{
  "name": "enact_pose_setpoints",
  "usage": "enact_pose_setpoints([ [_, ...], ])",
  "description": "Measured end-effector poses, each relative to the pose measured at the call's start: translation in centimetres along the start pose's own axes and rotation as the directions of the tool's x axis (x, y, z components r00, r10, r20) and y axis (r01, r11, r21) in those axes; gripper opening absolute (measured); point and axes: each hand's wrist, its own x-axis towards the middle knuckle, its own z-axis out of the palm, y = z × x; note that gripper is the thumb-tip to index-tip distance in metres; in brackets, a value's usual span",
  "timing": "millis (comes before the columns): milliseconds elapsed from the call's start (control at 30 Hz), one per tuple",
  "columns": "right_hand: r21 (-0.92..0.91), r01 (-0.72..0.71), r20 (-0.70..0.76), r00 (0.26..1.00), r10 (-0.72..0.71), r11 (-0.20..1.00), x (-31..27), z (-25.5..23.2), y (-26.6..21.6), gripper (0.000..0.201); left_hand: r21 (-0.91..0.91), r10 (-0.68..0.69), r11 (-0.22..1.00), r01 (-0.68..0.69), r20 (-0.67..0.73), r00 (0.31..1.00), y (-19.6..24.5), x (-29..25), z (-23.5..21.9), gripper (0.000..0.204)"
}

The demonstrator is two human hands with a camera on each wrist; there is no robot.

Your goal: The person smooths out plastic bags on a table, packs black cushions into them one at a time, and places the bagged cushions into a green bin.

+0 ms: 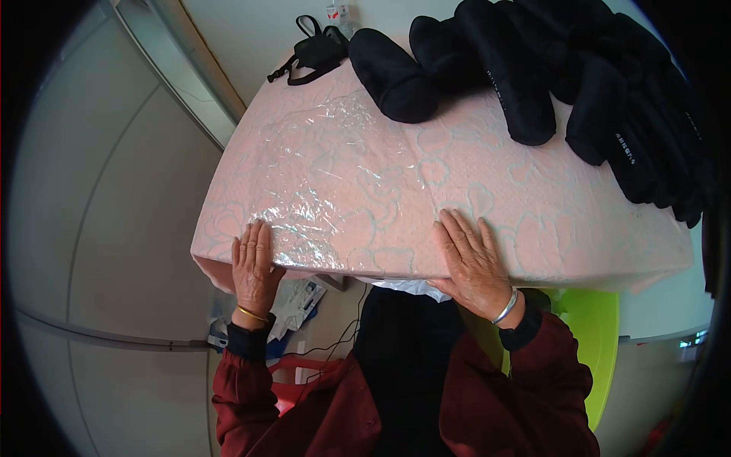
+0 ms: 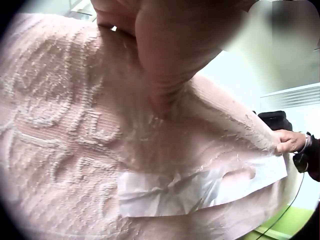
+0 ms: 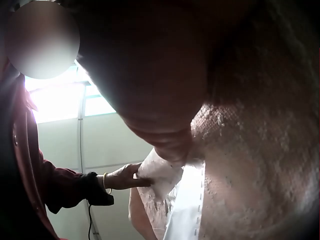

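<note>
My left hand (image 1: 253, 263) lies with straight fingers on the left front edge of a pink cloth (image 1: 525, 228) with a raised pale pattern. Its fingers rest beside a glossy sheet of clear plastic (image 1: 320, 179), spread flat over the cloth. Farther right, my right hand (image 1: 474, 263) rests palm down on the same cloth, fingers slightly spread and the thumb at the front edge. In the left wrist view a crumpled white plastic strip (image 2: 170, 195) with an oval opening shows along the cloth, between the two hands.
Stuffed black tubular pieces (image 1: 525, 91) are heaped at the back right. A black strapped pouch (image 1: 320, 52) and a clear bottle (image 1: 338, 14) stand at the back left. Below the table are a green tub (image 1: 601, 343), a red container (image 1: 304, 373) and dark cables (image 1: 346, 335).
</note>
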Motion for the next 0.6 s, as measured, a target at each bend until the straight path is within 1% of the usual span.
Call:
enact_pose_setpoints([
  [133, 0.002, 0.001, -0.016, 1.0, -0.001, 1.0, -0.1, 0.0, -0.1, 0.093, -0.026, -0.02, 0.999, 0.021, 0.035, 0.999, 0.3, 0.0, -1.3, 0.09],
  [167, 0.002, 0.003, -0.023, 1.0, -0.003, 1.0, -0.1, 0.0, -0.1, 0.093, -0.021, -0.019, 1.0, 0.02, 0.029, 0.999, 1.0, -0.1, -1.8, 0.09],
  [233, 0.004, -0.001, -0.03, 1.0, 0.001, 1.0, -0.2, 0.1, 0.0, 0.092, -0.109, 0.013, 0.994, -0.006, 0.062, 0.998, 3.3, -0.4, -3.0, 0.09],
  [267, 0.006, -0.001, -0.032, 0.999, 0.001, 1.0, -0.2, 0.2, -0.1, 0.092, -0.103, 0.01, 0.995, -0.004, 0.06, 0.998, 4.7, -0.6, -3.1, 0.09],
  [333, 0.009, 0.004, -0.035, 0.999, -0.004, 1.0, -0.2, 0.2, -0.3, 0.091, -0.18, 0.106, 0.979, -0.092, 0.069, 0.992, 7.4, -0.6, -3.1, 0.087],
  [367, 0.009, 0.002, -0.036, 0.999, -0.002, 1.0, -0.2, 0.2, -0.3, 0.091, -0.221, 0.156, 0.966, -0.137, 0.068, 0.985, 7.9, -0.6, -3.1, 0.086],
  [400, 0.007, -0.002, -0.034, 0.999, 0.002, 1.0, -0.2, 0.1, -0.3, 0.09, -0.224, 0.155, 0.965, -0.137, 0.065, 0.986, 7.4, -0.6, -2.8, 0.086],
  [500, -0.014, -0.002, -0.032, 1.0, 0.002, 1.0, -0.8, 0.1, -0.3, 0.09, -0.114, 0.124, 0.986, -0.123, -0.001, 0.992, 4.1, -0.4, -0.4, 0.083],
  [533, -0.018, 0.001, -0.034, 0.999, -0.001, 1.0, -0.8, 0.1, -0.3, 0.09, -0.113, 0.121, 0.986, -0.121, -0.005, 0.993, 3.3, -0.4, -0.3, 0.083],
  [600, -0.015, 0.004, -0.04, 0.999, -0.004, 1.0, -0.7, 0.0, -0.3, 0.089, -0.077, 0.045, 0.996, -0.043, 0.019, 0.999, 1.4, -0.5, -0.7, 0.08],
])
